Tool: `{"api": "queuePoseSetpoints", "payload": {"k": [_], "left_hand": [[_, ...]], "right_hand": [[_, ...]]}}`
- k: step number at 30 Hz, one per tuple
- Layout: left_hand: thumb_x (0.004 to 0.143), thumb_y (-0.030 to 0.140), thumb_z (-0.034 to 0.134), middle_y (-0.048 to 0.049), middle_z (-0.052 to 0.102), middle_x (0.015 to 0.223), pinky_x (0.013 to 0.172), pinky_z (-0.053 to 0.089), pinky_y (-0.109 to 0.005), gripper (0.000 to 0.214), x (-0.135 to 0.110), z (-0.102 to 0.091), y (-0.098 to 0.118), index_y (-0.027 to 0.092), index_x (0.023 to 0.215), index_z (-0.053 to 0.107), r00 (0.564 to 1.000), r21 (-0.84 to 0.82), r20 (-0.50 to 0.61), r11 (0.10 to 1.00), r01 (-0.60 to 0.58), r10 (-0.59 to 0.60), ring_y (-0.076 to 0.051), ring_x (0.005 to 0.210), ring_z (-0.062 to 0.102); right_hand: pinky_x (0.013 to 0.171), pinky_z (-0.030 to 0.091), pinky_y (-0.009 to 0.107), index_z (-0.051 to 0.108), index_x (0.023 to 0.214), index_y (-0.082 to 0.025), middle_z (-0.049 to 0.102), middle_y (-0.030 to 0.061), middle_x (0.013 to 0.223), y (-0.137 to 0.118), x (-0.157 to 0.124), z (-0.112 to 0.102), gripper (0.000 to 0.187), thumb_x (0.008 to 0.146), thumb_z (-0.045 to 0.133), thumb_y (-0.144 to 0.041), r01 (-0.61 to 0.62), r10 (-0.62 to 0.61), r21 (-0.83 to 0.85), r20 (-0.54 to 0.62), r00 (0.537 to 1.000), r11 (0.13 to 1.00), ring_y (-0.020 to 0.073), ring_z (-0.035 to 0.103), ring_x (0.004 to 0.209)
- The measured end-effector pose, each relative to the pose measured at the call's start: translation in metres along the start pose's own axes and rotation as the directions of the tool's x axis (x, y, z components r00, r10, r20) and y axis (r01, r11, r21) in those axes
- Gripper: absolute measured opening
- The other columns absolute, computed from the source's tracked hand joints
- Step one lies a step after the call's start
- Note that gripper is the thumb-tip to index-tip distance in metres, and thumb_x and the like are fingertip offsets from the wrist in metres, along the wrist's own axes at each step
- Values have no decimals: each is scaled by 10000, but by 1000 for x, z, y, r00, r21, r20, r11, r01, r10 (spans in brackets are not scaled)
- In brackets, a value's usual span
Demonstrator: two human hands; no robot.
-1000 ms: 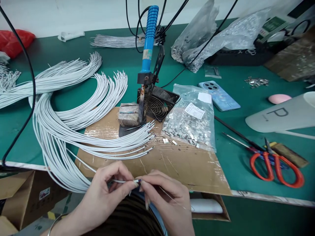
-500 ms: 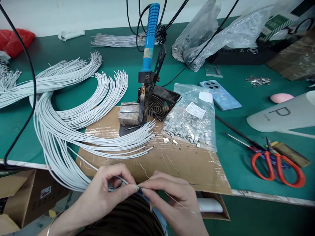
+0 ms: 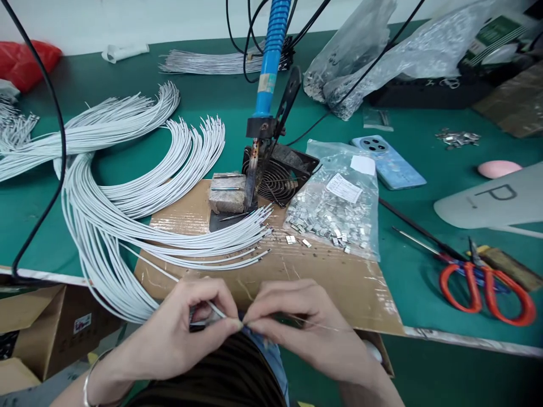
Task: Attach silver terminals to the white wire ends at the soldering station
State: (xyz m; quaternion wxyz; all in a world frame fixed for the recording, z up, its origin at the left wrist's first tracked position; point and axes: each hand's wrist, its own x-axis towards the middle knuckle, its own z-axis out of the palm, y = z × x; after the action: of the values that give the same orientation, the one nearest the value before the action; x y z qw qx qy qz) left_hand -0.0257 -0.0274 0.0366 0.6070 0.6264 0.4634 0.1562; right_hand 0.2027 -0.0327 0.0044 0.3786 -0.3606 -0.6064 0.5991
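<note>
White insulated wire [image 3: 220, 310] pinched tight here, left hand [image 3: 178, 328] and right hand [image 3: 305, 322] both closed on it, right over the near edge of a brown cardboard sheet [image 3: 339, 282] on the green table [image 3: 127, 79].

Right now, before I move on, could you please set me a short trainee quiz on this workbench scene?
1. What do the left hand and right hand pinch between them?
2. True or false: the orange-handled steel scissors lie on the green bench mat.
3. What fills the clear plastic bag?

Key: 1. A white insulated wire. 2. True. 3. Small silver metal clips.
</note>
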Motion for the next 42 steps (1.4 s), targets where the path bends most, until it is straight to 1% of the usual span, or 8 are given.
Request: {"api": "queuePoseSetpoints", "payload": {"k": [3, 5, 16, 25, 31, 35, 38, 42], "left_hand": [[1005, 383, 650, 33, 546, 717, 537, 301, -274, 241, 2, 8, -5, 203, 845, 651, 977, -39, -211, 999, 33, -40, -136, 597, 382], [1011, 374, 642, 29, 567, 720, 539, 333, -262, 231, 3, 13, -7, 209, 849, 644, 954, -16, -301, 1000, 8, -12, -136, 601, 415], [1029, 222, 600, 17, 668, 747, 587, 485, -226, 155, 4, 20, -9, 215, 884, 654, 899, 277, -374, 953, -126, 228, -137, 639, 614], [1011, 120, 578, 47, 648, 754, 619, 480, -216, 152, 2, 26, -16, 242, 920, 564, 880, 419, -354, 895, -155, 318, -119, 647, 642], [1087, 319, 570, 53, 588, 731, 588, 418, -205, 213, 6, 33, -18, 236, 895, 526, 929, -123, -367, 992, -9, -37, -105, 636, 560], [1027, 496, 672, 104, 461, 617, 455, 264, -168, 354, 12, 34, -12, 225, 866, 511, 952, -591, -238, 807, 16, -193, -65, 491, 319], [1010, 507, 701, 122, 458, 597, 422, 167, -167, 333, 17, 33, -11, 225, 934, 542, 964, -707, -159, 706, 40, -214, -34, 432, 188], [973, 512, 751, 77, 548, 641, 472, 226, -183, 348, 24, 30, -15, 198, 957, 601, 957, -665, -225, 747, -12, -184, -42, 470, 273]], "right_hand": [[545, 515, 168, 887, 842, -256, 747, 4, 684, 9, -5, 13, 140, 905, 791, -176, -45, 72, 88, -324, 943, 995, 101, 665, 547], [546, 540, 157, 894, 908, -301, 762, 2, 735, 14, -9, 21, 157, 919, 773, -200, -50, 98, 125, -408, 908, 991, 91, 683, 537], [536, 497, 153, 894, 926, -327, 716, -22, 683, 10, -4, 44, 186, 903, 772, -188, -26, 79, 113, -489, 869, 993, 86, 637, 545], [490, 451, 176, 820, 753, -224, 667, -21, 626, 18, -3, 51, 158, 887, 765, -159, -14, 48, 64, -566, 823, 998, 95, 578, 525], [402, 476, 171, 778, 763, -212, 631, -53, 567, 34, 6, 70, 189, 931, 710, -160, 83, -7, 85, -653, 758, 993, 86, 560, 407], [520, 552, 225, 820, 892, -249, 747, -12, 683, 42, 9, 81, 253, 875, 716, -19, 161, -208, -136, -737, 643, 978, 128, 664, 546], [631, 597, 292, 846, 1053, -295, 828, 19, 823, 43, 9, 82, 462, 788, 754, 72, 207, -371, -311, -708, 601, 928, 173, 735, 665], [653, 610, 321, 857, 1114, -302, 843, 38, 857, 39, 8, 72, 561, 751, 766, 116, 221, -446, -404, -638, 628, 888, 201, 753, 691]]}}
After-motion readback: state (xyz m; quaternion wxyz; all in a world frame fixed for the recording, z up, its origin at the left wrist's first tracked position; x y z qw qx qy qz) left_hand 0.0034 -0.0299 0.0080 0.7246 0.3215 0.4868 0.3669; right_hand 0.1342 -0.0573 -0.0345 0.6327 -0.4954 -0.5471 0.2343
